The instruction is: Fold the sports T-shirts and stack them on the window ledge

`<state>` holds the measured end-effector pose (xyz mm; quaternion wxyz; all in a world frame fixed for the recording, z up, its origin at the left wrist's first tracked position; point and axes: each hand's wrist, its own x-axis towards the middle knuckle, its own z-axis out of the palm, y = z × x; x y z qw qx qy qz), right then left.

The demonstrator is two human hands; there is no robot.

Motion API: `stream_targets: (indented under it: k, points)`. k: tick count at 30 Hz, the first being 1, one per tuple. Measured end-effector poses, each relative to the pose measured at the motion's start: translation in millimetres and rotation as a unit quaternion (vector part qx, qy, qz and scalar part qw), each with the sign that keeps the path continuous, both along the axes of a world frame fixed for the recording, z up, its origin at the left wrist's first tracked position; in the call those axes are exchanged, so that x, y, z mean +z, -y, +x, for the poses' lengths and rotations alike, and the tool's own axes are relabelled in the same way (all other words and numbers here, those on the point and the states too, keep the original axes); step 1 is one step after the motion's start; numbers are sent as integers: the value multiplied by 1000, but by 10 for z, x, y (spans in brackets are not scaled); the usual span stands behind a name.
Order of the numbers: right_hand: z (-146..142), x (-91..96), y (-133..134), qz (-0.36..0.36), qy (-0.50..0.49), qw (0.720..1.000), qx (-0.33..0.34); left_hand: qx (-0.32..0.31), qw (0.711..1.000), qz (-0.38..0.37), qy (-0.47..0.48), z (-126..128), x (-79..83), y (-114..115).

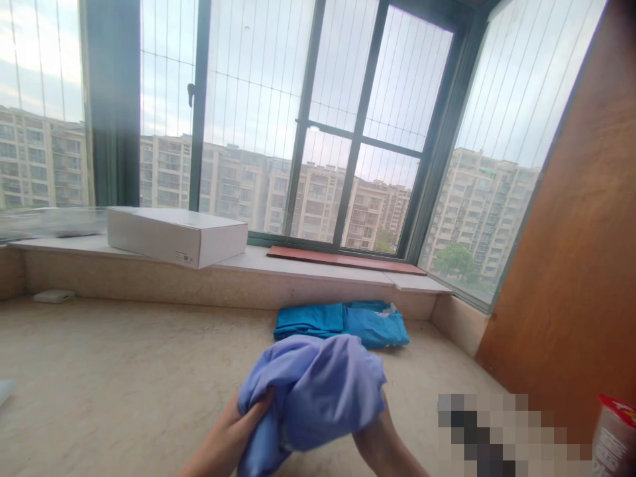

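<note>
A bunched periwinkle-blue cloth (pixel 332 391) is held up in front of me, above the beige stone ledge. My left hand (pixel 243 424) grips its left side, thumb over the fabric and the other fingers covered by it. At the lower right, my right hand (pixel 373 429) goes behind or into the cloth, so its fingers are hidden. Beyond the cloth, two folded teal-blue fabric items (pixel 311 320) lie side by side against the low wall under the window.
On the sill stand a white box (pixel 154 238) and a reddish board (pixel 342 260). A small white device (pixel 54 296) lies on the ledge at the left. A brown wooden panel (pixel 561 252) rises at the right. A red-lidded cup (pixel 616 437) and a pixelated patch fill the lower right.
</note>
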<state>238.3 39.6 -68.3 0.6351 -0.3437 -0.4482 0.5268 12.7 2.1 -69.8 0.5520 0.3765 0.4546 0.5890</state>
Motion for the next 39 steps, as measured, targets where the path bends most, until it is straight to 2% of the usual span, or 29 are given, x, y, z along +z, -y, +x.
stream_targets:
  k: [2, 5, 8, 10, 11, 12, 14, 16, 17, 19, 22, 25, 27, 30, 32, 36, 39]
  points:
    - [200, 131, -74, -43, -40, 997, -46, 37, 998, -34, 47, -26, 96, -1]
    - [456, 226, -276, -46, -31, 990, -129, 71, 991, -62, 100, -28, 202, 12]
    - [546, 183, -429, -27, 68, 975, -211, 73, 990, -61, 108, 8, 214, 38]
    - [493, 131, -412, 18, 165, 954, -248, 32, 993, -57, 100, 23, 173, 71]
    - [439, 107, -364, 54, 215, 946, -236, -5, 994, -50, 97, 24, 146, 93]
    - [374, 87, -296, 94, 262, 940, -196, -49, 993, -38, 98, 22, 121, 120]
    - [230, 56, -133, 155, 335, 927, -65, -144, 984, -5, 100, 14, 88, 176]
    - [104, 44, 14, 174, 368, 912, 44, -212, 972, 25, 95, 11, 89, 225]
    - [57, 47, 69, 172, 374, 908, 70, -229, 969, 35, 89, 14, 101, 241]
    - [0, 78, 135, 162, 377, 908, 89, -230, 969, 38, 77, 23, 144, 250]
    - [0, 173, 173, 136, 358, 918, 100, -167, 982, 25, 85, 26, 226, 211]
    - [45, 284, 207, 88, 281, 951, 96, -68, 987, 32, 140, -14, 296, 134]
    - [64, 341, 231, 25, 203, 976, 75, -34, 979, 61, 190, -52, 324, 87]
    - [46, 382, 238, -84, 94, 992, 19, -67, 967, 94, 227, -77, 322, 62]
    - [7, 376, 222, -116, 47, 992, 9, -120, 968, 78, 206, -57, 296, 88]
    - [-80, 269, 209, -91, 22, 989, 114, -245, 964, 23, 104, 35, 249, 192]
    - [-112, 145, 260, -55, 90, 976, 192, -258, 965, 50, 22, 95, 240, 222]
